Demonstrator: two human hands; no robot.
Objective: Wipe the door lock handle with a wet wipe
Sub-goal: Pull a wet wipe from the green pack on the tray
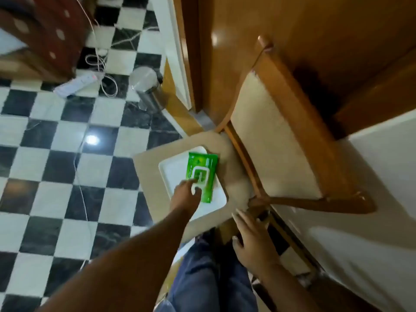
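A green pack of wet wipes (203, 167) lies on a white tray (173, 172) that rests on a chair's cream seat (144, 163). My left hand (185, 194) reaches down onto the pack, with fingertips at its white flip lid; whether it grips the lid is unclear. Lower and to the right, my right hand (252, 239) hangs with fingers spread and nothing in it, beside the chair's wooden frame. A wooden door (304, 23) stands behind the chair; its lock handle is out of view.
The chair's padded backrest (270, 136) leans against the door. A steel pedal bin (146, 88) stands on the checkered floor by the door frame. A power strip (76, 83) and loose white cables lie further left. A white surface (371, 199) fills the right side.
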